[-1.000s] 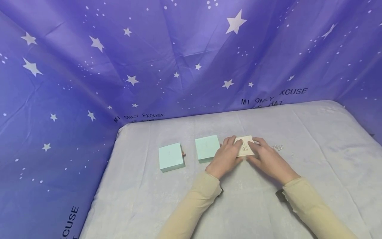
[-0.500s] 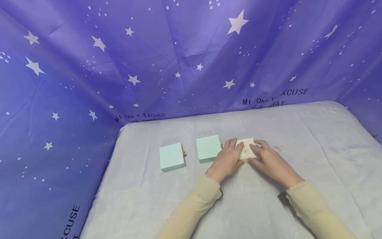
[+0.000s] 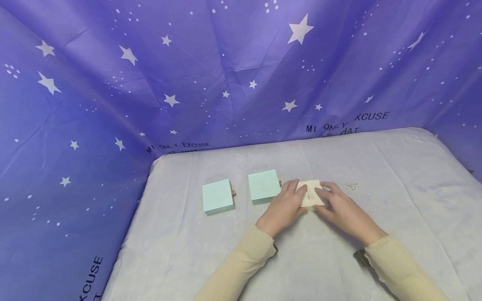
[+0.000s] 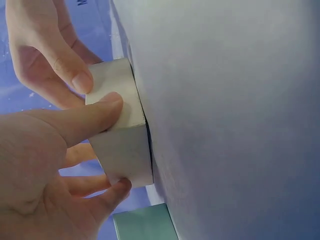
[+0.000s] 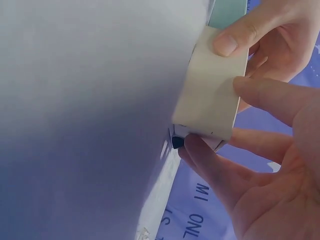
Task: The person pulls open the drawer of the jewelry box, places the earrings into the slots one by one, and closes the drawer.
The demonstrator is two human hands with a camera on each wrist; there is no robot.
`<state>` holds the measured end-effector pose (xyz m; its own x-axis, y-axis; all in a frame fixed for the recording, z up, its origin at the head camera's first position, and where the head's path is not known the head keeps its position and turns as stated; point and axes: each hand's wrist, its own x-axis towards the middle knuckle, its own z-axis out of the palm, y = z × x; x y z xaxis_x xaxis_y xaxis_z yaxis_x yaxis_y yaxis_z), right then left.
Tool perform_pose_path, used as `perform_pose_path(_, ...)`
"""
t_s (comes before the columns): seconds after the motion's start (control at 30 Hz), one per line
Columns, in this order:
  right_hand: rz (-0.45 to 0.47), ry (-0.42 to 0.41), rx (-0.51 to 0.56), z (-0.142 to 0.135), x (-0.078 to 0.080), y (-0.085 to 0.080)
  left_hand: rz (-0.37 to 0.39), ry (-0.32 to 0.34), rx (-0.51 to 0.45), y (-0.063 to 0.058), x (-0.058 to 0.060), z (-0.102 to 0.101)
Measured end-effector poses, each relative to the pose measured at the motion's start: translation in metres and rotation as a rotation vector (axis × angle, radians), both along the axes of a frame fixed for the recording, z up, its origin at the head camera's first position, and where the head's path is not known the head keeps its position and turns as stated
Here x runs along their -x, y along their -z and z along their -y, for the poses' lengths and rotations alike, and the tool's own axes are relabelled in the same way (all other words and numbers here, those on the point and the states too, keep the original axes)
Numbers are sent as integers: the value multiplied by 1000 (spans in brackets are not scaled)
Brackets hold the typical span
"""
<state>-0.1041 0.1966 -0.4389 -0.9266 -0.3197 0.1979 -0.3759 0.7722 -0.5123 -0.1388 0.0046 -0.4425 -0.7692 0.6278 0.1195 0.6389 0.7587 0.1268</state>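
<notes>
Between both hands a small cream-coloured box point(image 3: 311, 195) with printed lettering on top rests on the pale cloth. My left hand point(image 3: 283, 209) grips its left part, the thumb against the near side and fingertips at the left end in the left wrist view. From the right, my right hand point(image 3: 345, 214) holds the other end between thumb and fingers. In the right wrist view, a dark pull tab point(image 5: 177, 142) shows at that end, touching or very close to a right fingertip. What the box contains is hidden.
Two mint-green boxes point(image 3: 218, 197) with small ribbon tabs lie left of the hands; the nearer mint box point(image 3: 263, 186) is beside my left hand. Small shiny clear pieces point(image 3: 352, 186) lie right of my right hand. A purple star-printed curtain point(image 3: 233, 75) stands behind the cloth-covered surface.
Both hands have drawn the cream box a little toward me, keeping their hold on it. The mint boxes and shiny pieces stay where they were on the cloth.
</notes>
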Motion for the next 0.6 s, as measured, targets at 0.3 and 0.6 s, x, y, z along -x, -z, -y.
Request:
perform_pose_path(0.3, -58, -20, 20, 8, -9, 2, -6, 8, -11, -1, -12, 10)
perform_pose_path(0.6, -63, -31, 7, 16, -20, 2, -12, 11, -23, 1, -25, 22)
